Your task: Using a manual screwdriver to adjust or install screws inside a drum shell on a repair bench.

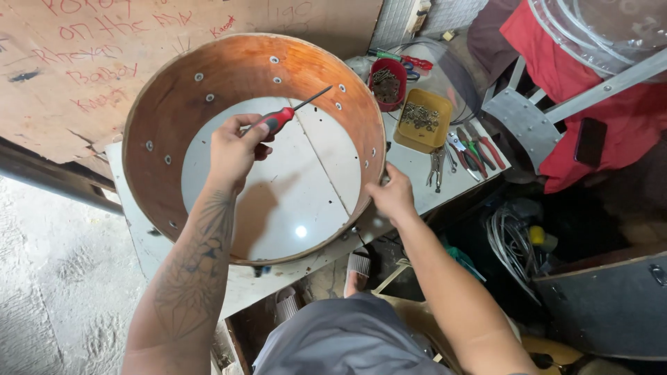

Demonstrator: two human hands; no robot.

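Note:
A round wooden drum shell (208,66) lies on a white table (417,167), its inner wall dotted with metal screw heads. Inside the shell, my left hand (233,149) holds a screwdriver (288,114) with a red and black handle, its shaft pointing up and right toward the far inner wall. At the shell's right edge, my right hand (392,196) grips the outside of the rim.
A red cup (387,83) and a yellow tray (424,119) hold small metal parts beside the shell. Pliers (472,149) and other hand tools lie at the table's right end. Coiled cables (511,243) lie below, red cloth (611,104) at right, scribbled board (83,62) behind.

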